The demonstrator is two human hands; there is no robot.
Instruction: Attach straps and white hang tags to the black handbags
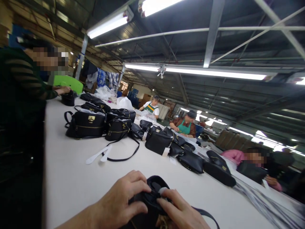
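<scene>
Btwn both hands [122, 200] [182, 210], blk bag [152, 212], touched at top

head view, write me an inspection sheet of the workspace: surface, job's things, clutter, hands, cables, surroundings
Surface: pale tabletop, bearing many items.
Job's things: black item in hand, apparently a bag, partly hidden by the hands; grouped black bags farther back, some with gold-coloured fittings.
Clutter: white strips near a loose strap; crumpled clear plastic at the back.
Hands: left hand and right hand both touch the black item, fingers at its top.
Cables: none certain; long grey strands at the right, kind unclear.
Surroundings: several co-workers at the tables, tube lights overhead.
</scene>
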